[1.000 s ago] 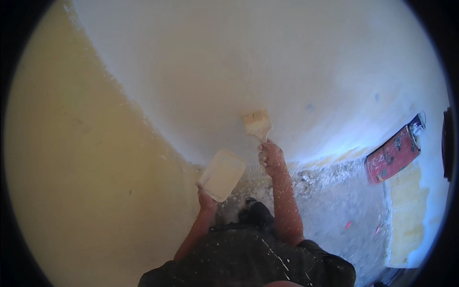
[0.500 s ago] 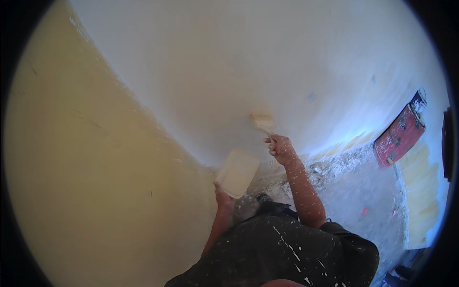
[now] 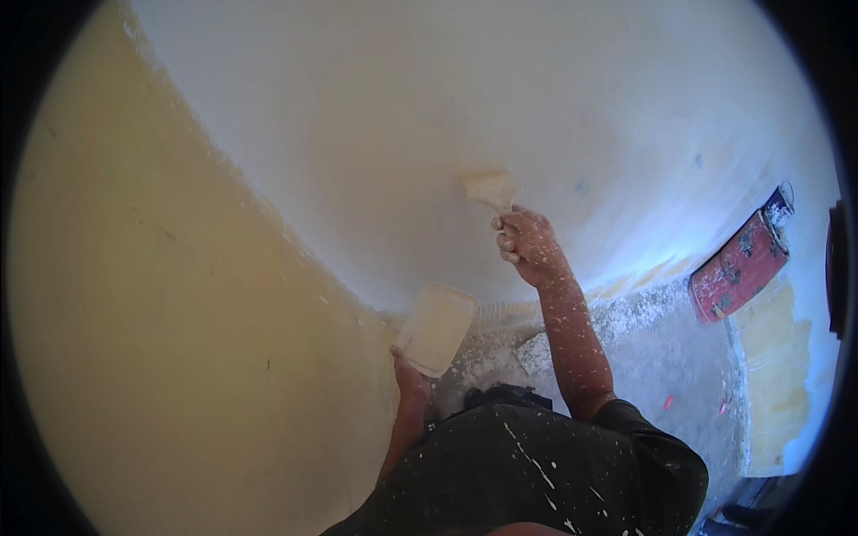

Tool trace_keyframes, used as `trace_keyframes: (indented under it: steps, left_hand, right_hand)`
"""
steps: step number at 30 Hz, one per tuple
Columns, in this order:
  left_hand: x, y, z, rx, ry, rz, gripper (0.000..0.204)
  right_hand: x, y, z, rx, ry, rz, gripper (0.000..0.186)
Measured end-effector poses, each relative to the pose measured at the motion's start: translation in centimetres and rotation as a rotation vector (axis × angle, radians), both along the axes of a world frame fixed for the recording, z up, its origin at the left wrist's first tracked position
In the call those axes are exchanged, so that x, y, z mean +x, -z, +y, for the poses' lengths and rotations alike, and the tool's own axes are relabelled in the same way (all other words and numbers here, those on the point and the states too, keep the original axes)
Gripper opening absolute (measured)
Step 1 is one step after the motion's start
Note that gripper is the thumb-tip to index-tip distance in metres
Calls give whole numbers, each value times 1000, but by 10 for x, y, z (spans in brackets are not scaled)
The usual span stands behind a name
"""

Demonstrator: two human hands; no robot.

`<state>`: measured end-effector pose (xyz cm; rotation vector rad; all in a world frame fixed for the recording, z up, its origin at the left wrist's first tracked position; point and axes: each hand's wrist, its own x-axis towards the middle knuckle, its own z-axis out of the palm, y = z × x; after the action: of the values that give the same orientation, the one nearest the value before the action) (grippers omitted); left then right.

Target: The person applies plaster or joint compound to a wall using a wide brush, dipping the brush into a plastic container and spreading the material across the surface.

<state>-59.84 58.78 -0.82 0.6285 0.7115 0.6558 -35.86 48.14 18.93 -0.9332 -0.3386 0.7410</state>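
Observation:
My right hand [image 3: 532,246], speckled with white paint, grips the handle of a wide, paint-coated brush [image 3: 485,186] held up at the white-coated wall [image 3: 375,107]; whether the bristles touch it I cannot tell. Lower and to the left, my left hand [image 3: 410,379] holds a rectangular cream tray [image 3: 437,326] by its edge, with fingers partly hidden behind it. The tray is close to the corner where a yellow wall [image 3: 152,295] meets the white one.
A worn red barrel-like object [image 3: 740,266] stands by the wall at the right, with a dark, splattered bucket [image 3: 777,203] behind it. The concrete floor [image 3: 643,357] is splattered and bears small red scraps. A patchy yellow strip [image 3: 769,384] runs along the right.
Over the last second the brush and my right hand have risen higher on the white wall. The tray has shifted slightly right, and the whole view has moved a little.

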Motion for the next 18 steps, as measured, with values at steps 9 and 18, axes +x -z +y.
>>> trace_keyframes:
  steps: [9,18]
  left_hand:
    - [32,14,-18,-4,-69,-130,60]
    - [56,-7,-52,-25,-121,-91,56]
  right_hand:
    - [22,30,-11,-50,110,-166,42]
    - [33,122,-64,-268,115,96,31]
